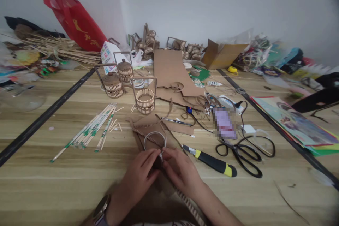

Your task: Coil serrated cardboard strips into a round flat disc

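Your left hand (140, 173) and right hand (180, 169) pinch a cardboard ring (147, 136) just above a wooden surface (53, 190).
Both sets of fingertips are closed on the cardboard ring's near edge, where the strip's ends seem to meet; it stands over loose cardboard pieces (148, 123). If either pinch slackens, the curled strip could spring open. The utility knife (212, 162) lies just right of your right hand; a careless sweep could catch it.

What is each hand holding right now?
Left hand: closed, pinching the cardboard ring.
Right hand: closed, pinching the same cardboard ring.
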### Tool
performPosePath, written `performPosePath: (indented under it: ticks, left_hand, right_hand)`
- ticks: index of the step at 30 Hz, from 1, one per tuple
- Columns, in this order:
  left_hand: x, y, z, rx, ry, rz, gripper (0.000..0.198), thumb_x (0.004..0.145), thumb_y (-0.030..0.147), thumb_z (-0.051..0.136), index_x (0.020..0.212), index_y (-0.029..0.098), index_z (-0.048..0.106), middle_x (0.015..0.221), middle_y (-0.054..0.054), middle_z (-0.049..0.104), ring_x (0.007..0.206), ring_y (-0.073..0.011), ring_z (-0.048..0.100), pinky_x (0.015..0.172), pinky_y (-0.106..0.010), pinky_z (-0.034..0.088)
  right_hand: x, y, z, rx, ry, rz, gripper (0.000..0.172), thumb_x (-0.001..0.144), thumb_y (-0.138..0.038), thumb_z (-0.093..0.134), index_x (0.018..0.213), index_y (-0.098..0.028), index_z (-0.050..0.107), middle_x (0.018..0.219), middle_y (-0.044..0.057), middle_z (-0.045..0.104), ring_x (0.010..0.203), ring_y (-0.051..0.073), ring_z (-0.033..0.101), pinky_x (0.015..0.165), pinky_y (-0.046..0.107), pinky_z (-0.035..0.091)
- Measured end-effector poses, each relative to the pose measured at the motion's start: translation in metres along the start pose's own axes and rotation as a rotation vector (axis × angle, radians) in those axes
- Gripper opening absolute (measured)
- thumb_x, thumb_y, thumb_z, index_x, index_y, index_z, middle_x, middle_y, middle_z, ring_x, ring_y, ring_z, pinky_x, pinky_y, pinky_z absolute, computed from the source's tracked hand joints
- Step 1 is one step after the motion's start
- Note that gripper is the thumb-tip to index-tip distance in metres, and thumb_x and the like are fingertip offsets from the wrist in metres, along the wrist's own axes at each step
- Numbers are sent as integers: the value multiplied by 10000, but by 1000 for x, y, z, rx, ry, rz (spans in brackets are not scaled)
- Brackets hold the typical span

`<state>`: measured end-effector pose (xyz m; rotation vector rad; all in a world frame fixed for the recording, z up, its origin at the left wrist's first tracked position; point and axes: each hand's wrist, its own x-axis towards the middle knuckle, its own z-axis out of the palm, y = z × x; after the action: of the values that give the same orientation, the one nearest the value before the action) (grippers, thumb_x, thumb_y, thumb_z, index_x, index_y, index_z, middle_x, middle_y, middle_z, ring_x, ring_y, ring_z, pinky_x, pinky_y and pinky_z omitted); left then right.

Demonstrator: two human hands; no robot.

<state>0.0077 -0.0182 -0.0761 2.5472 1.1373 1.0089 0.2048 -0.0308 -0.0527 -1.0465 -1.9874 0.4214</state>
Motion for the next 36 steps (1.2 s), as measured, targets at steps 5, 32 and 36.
performPosePath:
  ticks: [5,32,36]
  left_hand:
    - [2,2,-6,-10,-18,-19,452,911,126,534,1353,207,482,1168,-120,705,1052,-256,696,884,-407,607]
    - [2,6,-5,-25,-46,-89,422,917,150,559,1329,206,487,1170,-109,680,1047,-266,662,889,-442,589]
    - [2,7,-3,-7,-57,-62,431,907,132,549,1327,199,483,1147,-109,681,1016,-266,663,868,-435,597]
  right_hand:
    - [1,-3,-1,63,50,102,406,924,-137,533,1315,-240,497,946,41,739,858,200,717,796,342,594]
    - [6,-6,-1,-246,55,-151,351,948,-98,487,1290,-180,486,857,49,704,732,216,623,692,343,492]
    - [9,-6,0,-295,76,-200,253,946,-86,479,1187,-154,516,803,45,679,690,201,593,647,318,472]
